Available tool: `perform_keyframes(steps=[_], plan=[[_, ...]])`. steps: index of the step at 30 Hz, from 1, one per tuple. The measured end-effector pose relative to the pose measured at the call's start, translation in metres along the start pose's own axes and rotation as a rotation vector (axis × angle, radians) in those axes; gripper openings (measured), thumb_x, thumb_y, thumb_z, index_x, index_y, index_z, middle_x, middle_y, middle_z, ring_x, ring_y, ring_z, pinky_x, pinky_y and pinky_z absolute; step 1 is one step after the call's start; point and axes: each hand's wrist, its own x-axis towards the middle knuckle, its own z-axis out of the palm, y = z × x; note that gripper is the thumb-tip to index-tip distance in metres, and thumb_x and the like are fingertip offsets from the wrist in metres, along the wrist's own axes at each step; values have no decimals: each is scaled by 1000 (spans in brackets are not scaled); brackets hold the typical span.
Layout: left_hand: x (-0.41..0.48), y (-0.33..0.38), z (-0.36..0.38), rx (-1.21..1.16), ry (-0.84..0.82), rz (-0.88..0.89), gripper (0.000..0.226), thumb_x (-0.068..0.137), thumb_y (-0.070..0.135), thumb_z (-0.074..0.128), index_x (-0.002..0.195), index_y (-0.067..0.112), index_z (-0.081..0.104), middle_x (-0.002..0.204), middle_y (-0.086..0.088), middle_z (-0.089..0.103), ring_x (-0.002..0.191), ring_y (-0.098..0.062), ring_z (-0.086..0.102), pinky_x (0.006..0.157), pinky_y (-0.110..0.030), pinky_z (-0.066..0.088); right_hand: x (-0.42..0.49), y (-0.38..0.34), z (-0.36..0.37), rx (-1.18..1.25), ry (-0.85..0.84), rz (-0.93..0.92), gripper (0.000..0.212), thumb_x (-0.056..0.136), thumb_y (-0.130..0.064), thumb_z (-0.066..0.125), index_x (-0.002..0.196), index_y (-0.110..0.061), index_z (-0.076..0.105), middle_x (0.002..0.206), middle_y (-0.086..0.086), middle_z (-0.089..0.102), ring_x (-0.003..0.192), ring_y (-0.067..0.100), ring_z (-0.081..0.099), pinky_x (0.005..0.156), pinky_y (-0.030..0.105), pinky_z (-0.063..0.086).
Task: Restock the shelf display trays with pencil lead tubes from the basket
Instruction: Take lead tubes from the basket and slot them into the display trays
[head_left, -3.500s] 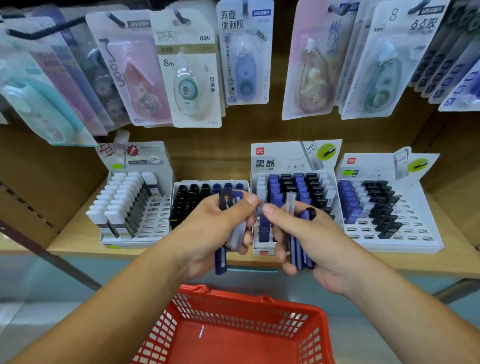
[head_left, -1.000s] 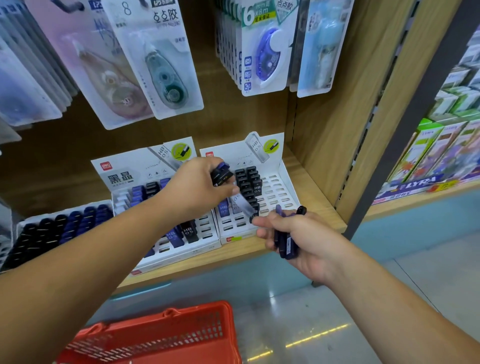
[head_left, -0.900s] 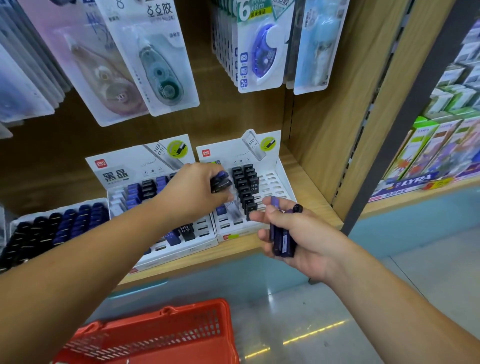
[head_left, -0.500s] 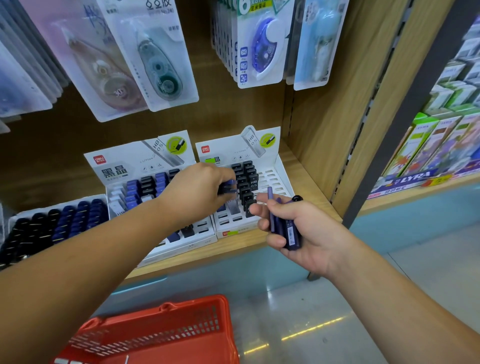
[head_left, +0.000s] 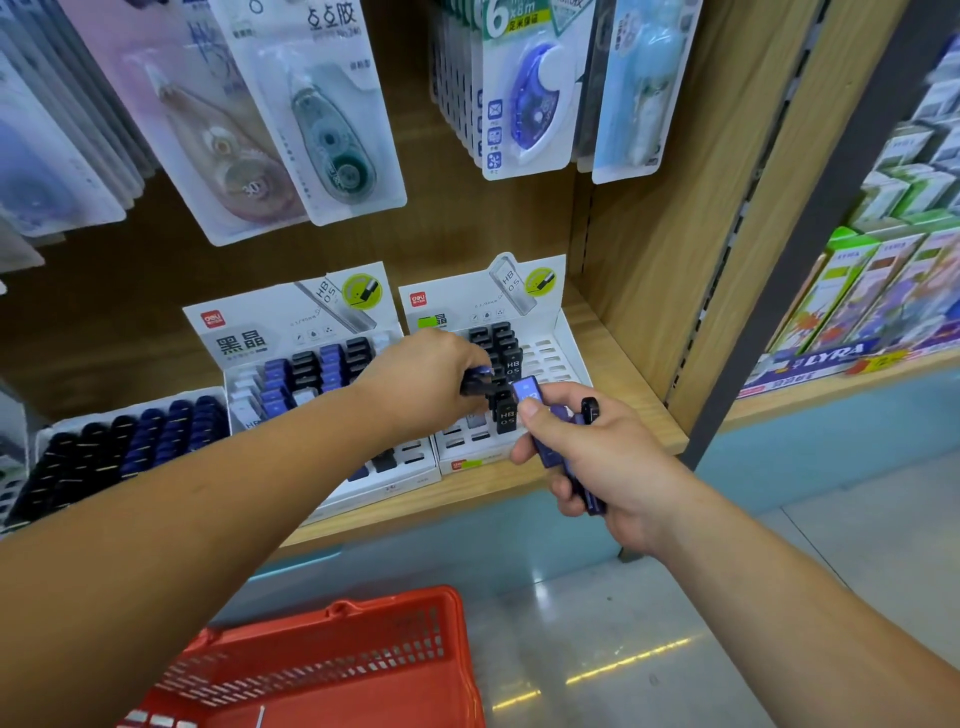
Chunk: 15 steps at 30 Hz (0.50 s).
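I see my left hand (head_left: 421, 384) reaching over the wooden shelf (head_left: 639, 415) to the right-hand display tray (head_left: 550, 358). Its fingers are curled round a few lead tubes (head_left: 477, 378), whose dark and blue caps poke out at the tray's left columns. How many it holds I cannot tell, as the knuckles hide most of them. My right hand (head_left: 597, 457) hovers just in front of the same tray, near the shelf edge. It grips a bundle of blue tubes (head_left: 545, 447), thumb pressed on the topmost one and the other fingers wrapped beneath; one black cap sticks up behind the thumb. The tray carries a block of black-capped tubes (head_left: 506, 353) marked HB 0.5 (the print is legible on two of them), and the slots on its right side are bare. Just beside it on the left stands the middle tray (head_left: 410, 457) with blue, black and white tubes, and further left a third tray (head_left: 104, 457) of dark tubes. The red basket (head_left: 337, 660) sits low in view, under my left forearm. Correction-tape packs (head_left: 332, 114) hang above.
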Motion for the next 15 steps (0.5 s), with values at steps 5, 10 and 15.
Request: perform_keyframes(steps=[5, 10, 15], plan=[[-7, 8, -17, -364, 186, -179, 21, 93, 37, 75, 90, 16, 73, 77, -6, 69, 66, -17, 61, 63, -32, 54, 6, 4, 2, 21, -26, -13, 27, 102, -5, 57, 126, -17, 59, 95, 9, 80, 50, 16, 45, 45, 24, 32], [-29, 19, -39, -738, -14, -289, 9, 90, 26, 80, 98, 21, 78, 78, -3, 76, 59, -9, 62, 52, -21, 50, 10, 3, 13, -4, -73, -36, 21, 101, -7, 60, 122, -13, 63, 99, 7, 80, 50, 16, 42, 46, 25, 32], [-41, 4, -55, -727, -18, -315, 8, 88, 25, 82, 93, 22, 77, 76, 4, 73, 65, -12, 65, 58, -23, 54, 13, 5, 23, 47, -102, -45, 13, 103, -8, 60, 115, -9, 66, 95, 10, 79, 51, 14, 41, 48, 26, 31]])
